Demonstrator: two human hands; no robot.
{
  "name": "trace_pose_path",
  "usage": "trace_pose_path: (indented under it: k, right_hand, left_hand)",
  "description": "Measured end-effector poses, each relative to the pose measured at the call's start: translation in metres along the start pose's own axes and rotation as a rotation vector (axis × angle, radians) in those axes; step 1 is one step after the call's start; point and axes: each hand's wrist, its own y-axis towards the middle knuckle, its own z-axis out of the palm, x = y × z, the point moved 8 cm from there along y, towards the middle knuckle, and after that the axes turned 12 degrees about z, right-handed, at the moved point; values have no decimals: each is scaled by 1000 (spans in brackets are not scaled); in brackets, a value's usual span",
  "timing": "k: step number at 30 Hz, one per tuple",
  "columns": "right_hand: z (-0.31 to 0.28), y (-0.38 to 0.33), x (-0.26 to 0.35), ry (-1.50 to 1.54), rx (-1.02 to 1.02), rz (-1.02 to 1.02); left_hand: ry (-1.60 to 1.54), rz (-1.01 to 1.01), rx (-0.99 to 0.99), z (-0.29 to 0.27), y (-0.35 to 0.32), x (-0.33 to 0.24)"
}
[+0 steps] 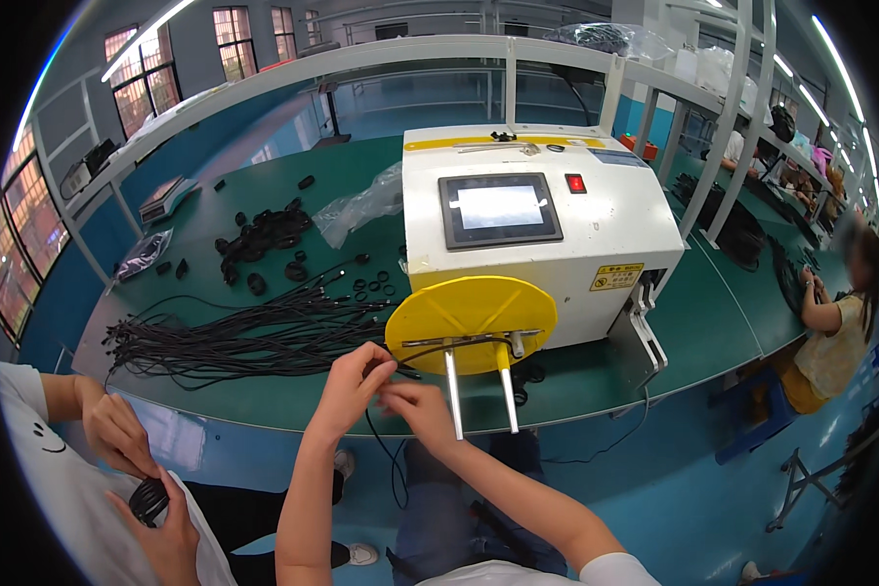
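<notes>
A black cable [476, 341] runs across the yellow disc [471, 298] of a white winding machine [547, 264], by its two metal posts. My left hand [352, 391], left of the disc, is closed on this cable with the fingertips pinched. Just to its right, my right hand [422, 412] has its fingers curled together against the same cable, close to the left fingertips. The exact grip is partly hidden. Below the hands, the cable's loose length [397, 474] dangles past the table edge.
A bundle of black cables [254, 337] lies left on the green table [732, 322], with black rings [256, 283] and a plastic bag [361, 207] behind. At left, a co-worker's hands [146, 488] hold a coiled black cable. Another person [840, 322] sits far right.
</notes>
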Motion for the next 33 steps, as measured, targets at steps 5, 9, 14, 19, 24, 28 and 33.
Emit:
trace_pose_path:
  k: [5,9,14,19,24,28,33]
  right_hand:
    - [-15,-41,-17,-48,94,132]
    - [-45,-66,-34,-47,81,243]
    - [-75,-97,-49,-117,40,334]
    - [-88,-112,-68,-115,22,387]
    - [-93,-112,-72,-87,8,364]
    - [-91,-113,-69,-109,4,383]
    - [-90,-111,-70,-111,6,391]
  left_hand:
    - [-185,-113,65,6,-15,12]
    - [-237,-146,81,-3,-28,29]
    - [-195,-142,37,-45,-48,49]
    - [-219,-185,-72,-88,-67,74]
    - [-193,-186,-115,-91,-68,77]
    - [-219,-197,-137,-89,-73,75]
    - [-232,-184,-115,-84,-79,78]
